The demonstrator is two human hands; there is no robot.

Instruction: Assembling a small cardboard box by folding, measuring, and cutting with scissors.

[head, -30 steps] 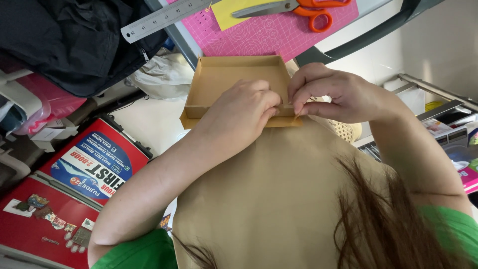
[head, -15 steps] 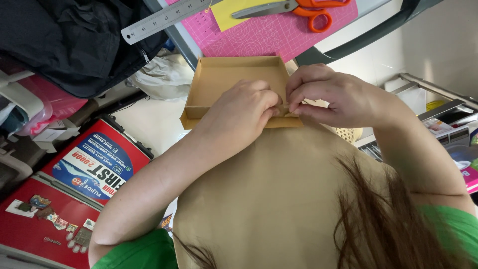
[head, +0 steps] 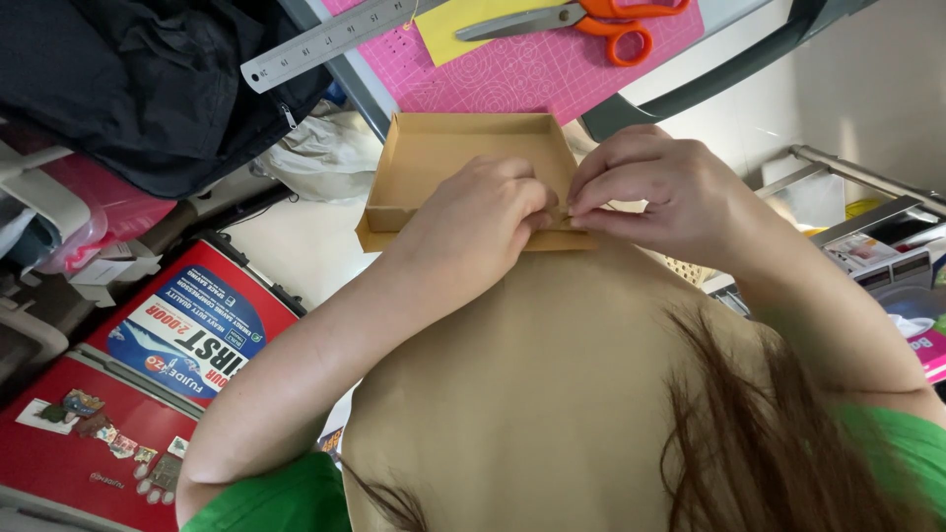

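Over at the left a red case (head: 148,394) lies low on the floor, with a dark garment (head: 128,89) heaped above it and a metal ruler (head: 335,39) slanting off the desk edge. Next comes the shallow tan cardboard tray (head: 443,158), held up just under the pink cutting mat (head: 532,69). The left hand (head: 473,222) is curled shut on the tray's near wall, fingers pinching its rim. Touching it, the right hand (head: 650,192) pinches the same rim with fingertips together. Orange-handled scissors (head: 591,18) rest on the mat above, and a wire rack (head: 867,217) stands at the far right.
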